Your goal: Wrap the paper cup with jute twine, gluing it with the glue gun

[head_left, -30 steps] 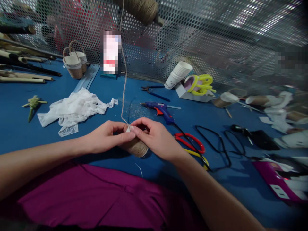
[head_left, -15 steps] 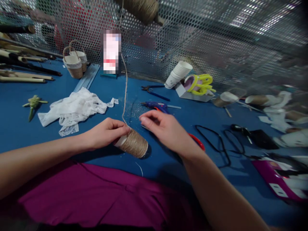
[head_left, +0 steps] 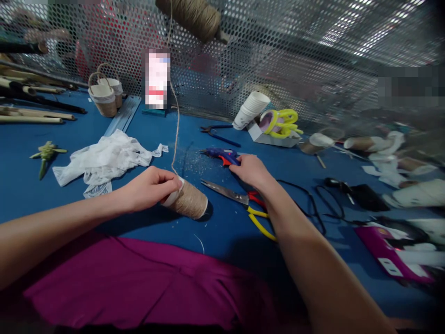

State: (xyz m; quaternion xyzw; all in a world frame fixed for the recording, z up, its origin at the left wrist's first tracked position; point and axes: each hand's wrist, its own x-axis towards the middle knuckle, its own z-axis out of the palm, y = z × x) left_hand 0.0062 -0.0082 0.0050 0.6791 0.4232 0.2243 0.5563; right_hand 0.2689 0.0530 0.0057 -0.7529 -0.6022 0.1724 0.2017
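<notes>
My left hand (head_left: 150, 188) is closed on the white rim of a paper cup wrapped in jute twine (head_left: 187, 202), which lies on its side on the blue table (head_left: 215, 232). A strand of twine (head_left: 175, 134) runs up from the cup to a big spool (head_left: 189, 16) overhead. My right hand (head_left: 251, 170) has its fingers closed round the handle of the blue glue gun (head_left: 219, 153), which lies on the table. Red and yellow scissors (head_left: 239, 202) lie just below that hand.
White lace cloth (head_left: 104, 160) lies left. Small twine baskets (head_left: 103, 97) and bamboo sticks (head_left: 31, 116) stand at back left. A stack of paper cups (head_left: 251, 109), pliers (head_left: 215, 133), yellow pipe cleaners (head_left: 285, 121), a black cord (head_left: 320, 204) and more cups (head_left: 382, 148) fill the right. A perforated metal screen (head_left: 313, 55) backs the table.
My right hand left the cup and moved right and away to the glue gun. The left hand stays on the cup. The scissors are now uncovered.
</notes>
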